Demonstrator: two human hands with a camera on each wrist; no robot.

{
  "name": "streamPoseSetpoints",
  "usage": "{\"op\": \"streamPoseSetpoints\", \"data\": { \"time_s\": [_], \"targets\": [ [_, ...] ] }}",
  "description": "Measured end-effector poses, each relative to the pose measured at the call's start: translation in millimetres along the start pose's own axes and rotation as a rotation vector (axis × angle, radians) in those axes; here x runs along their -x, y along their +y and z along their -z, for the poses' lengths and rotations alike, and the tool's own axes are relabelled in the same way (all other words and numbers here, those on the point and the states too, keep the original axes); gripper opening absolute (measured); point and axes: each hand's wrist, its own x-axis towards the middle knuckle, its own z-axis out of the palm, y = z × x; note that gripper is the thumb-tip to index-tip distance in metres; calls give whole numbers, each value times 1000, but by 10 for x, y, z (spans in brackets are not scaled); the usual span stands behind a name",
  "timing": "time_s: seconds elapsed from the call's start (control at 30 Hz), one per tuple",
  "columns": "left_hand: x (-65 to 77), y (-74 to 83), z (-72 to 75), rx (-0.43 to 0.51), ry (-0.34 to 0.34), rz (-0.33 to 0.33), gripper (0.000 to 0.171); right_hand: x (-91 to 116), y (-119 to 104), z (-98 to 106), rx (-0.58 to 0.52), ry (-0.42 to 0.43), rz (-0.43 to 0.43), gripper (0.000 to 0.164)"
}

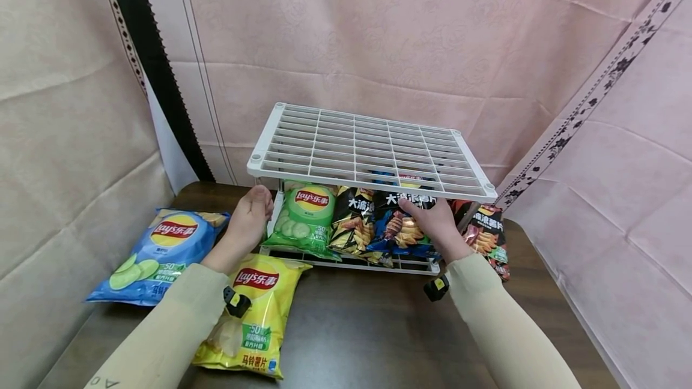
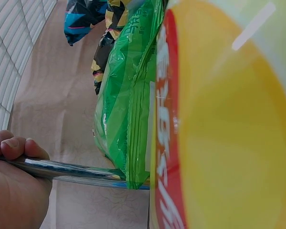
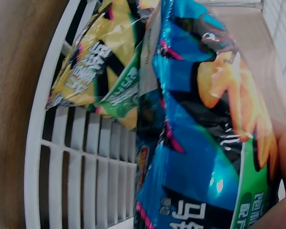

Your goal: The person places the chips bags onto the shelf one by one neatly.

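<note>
My left hand grips a chrome post at the left front of a white two-tier rack; the left wrist view shows the fingers curled round it. Inside the rack, my right hand holds a blue-and-black bag of chips by its right side, thumb across the front. The bag stands upright on the lower shelf; its top is partly hidden by the upper grid. Left of it stand a gold-and-black chip bag and a green Lay's bag.
A yellow Lay's bag lies before the rack, partly under the left forearm. A blue Lay's bag lies at the left. Right of the rack is a red-and-black chip bag. Pink cloth walls surround the brown table.
</note>
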Motion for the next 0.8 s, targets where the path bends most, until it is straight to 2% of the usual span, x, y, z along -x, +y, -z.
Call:
{"op": "streamPoseSetpoints", "data": {
  "time_s": [0.27,0.43,0.63,0.8],
  "targets": [
    [4,5,-1,-3,1,-3,53,-68,109,-73,-13,47,11,107],
    [4,5,-2,12,-4,-13,52,-73,101,-59,-39,66,28,105],
    [8,7,5,15,-13,-14,50,-52,67,-84,17,54,-25,107],
    [7,13,11,14,-18,-7,48,-58,95,-126,49,75,2,107]
  ]
}}
